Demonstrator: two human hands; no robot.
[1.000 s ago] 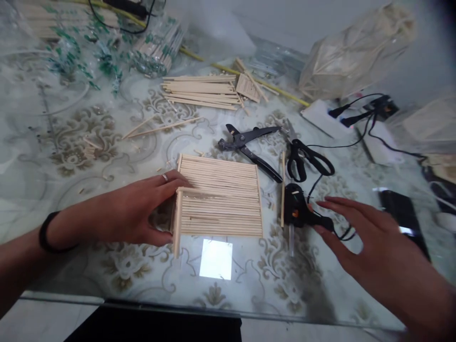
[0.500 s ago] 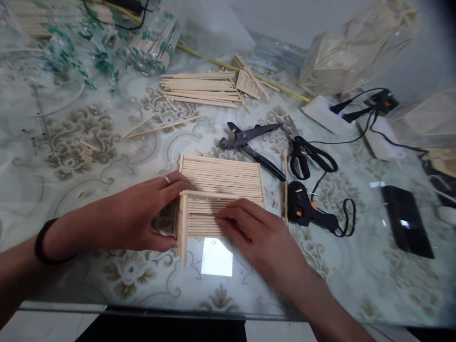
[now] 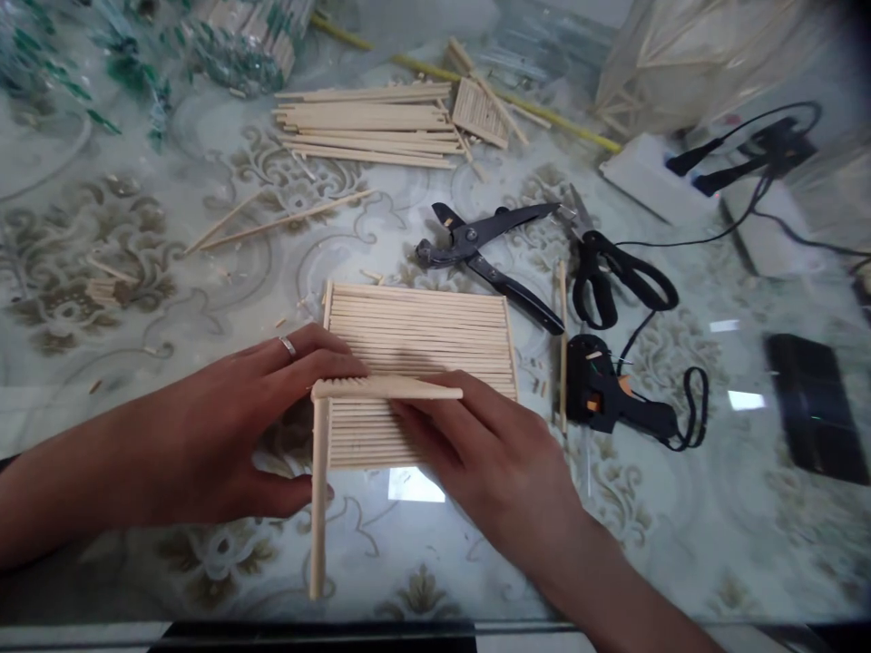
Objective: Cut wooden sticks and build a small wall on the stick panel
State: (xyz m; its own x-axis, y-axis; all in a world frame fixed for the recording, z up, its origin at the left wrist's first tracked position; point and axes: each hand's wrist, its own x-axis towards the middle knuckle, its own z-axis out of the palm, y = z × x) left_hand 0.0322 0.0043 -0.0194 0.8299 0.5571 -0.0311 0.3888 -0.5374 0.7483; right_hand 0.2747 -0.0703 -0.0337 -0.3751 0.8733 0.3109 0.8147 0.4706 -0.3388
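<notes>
An L-shaped piece of joined wooden stick panels [image 3: 387, 389] is seen nearly edge-on from above, in front of a flat stick panel [image 3: 418, 317] lying on the table. Whether the two touch is hidden. My left hand [image 3: 224, 422], with a ring on one finger, grips the L-shaped piece at its corner, fingers behind and thumb against the near arm. My right hand [image 3: 504, 462] is closed on its right-hand arm, some fingertips hidden behind it. Right of the flat panel lie a single stick [image 3: 562, 349] and a black glue gun [image 3: 602, 390].
Black cutting pliers [image 3: 476, 240] and black-handled scissors [image 3: 612, 272] lie beyond the panel. Farther back are loose sticks [image 3: 367, 127] and a small stick panel [image 3: 480, 111]. A white power strip [image 3: 653, 177] with cords and a dark phone [image 3: 813, 404] are at the right.
The L-shaped piece has tilted and now looks more edge-on, its corner shifted left and down. My right fingers have moved from beside the flat panel's slats onto its arm. The view has moved closer.
</notes>
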